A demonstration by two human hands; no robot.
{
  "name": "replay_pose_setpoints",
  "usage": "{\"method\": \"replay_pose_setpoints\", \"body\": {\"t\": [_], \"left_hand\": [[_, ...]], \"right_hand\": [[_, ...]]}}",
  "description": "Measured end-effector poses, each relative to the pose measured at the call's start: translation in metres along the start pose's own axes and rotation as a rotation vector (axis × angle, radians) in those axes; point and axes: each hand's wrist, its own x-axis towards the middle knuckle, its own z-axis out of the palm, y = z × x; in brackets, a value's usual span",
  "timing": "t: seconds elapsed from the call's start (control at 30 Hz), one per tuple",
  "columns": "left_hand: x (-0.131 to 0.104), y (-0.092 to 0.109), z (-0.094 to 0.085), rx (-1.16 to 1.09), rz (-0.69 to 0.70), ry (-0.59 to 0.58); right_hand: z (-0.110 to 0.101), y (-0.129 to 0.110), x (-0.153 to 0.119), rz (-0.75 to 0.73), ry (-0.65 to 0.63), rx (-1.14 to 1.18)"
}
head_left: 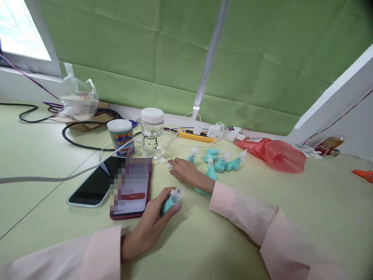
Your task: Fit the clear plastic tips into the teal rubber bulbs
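Note:
My left hand (151,217) is closed round a teal rubber bulb nasal aspirator (167,205), with its clear tip and translucent cap pointing up and away. My right hand (186,172) reaches across the table, palm down, its fingers curled at a small white plastic piece (169,165). Another small white piece (163,160) lies just beyond those fingertips. Behind my right wrist stands a teal aspirator with a clear tip (211,171), and part of a further teal bulb (202,191) shows beneath the wrist. Several more teal aspirators (220,165) are grouped to the right.
Two phones, one dark-screened (89,186) and one lit (131,194), lie at left. Behind them stand a printed can (121,140) and a clear water bottle (152,136). A white cable (67,178), a yellow power strip (192,135) and a red bubble-wrap bundle (274,153) are also present.

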Motion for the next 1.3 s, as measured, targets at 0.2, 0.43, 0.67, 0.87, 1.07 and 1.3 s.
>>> {"method": "replay_pose_setpoints", "body": {"t": [0.2, 0.43, 0.67, 0.87, 1.07, 1.3], "left_hand": [[-0.003, -0.001, -0.001, -0.026, 0.005, 0.009], [0.000, 0.003, -0.003, -0.067, 0.019, -0.013], [0.000, -0.004, -0.002, -0.099, 0.002, 0.119], [0.002, -0.003, -0.004, -0.085, -0.033, 0.122], [-0.003, -0.005, -0.002, -0.023, -0.056, 0.096], [-0.001, 0.001, -0.003, -0.099, -0.054, -0.012]], "right_hand": [[0.007, 0.001, -0.002, -0.007, 0.036, 0.085], [-0.010, -0.002, -0.009, 0.016, 0.159, 0.375], [-0.065, -0.009, -0.060, 0.054, 0.005, 1.208], [-0.054, -0.012, -0.065, 0.063, -0.090, 1.288], [-0.050, -0.011, -0.062, 0.016, -0.179, 1.425], [-0.055, -0.006, -0.065, -0.004, -0.235, 1.190]]}}
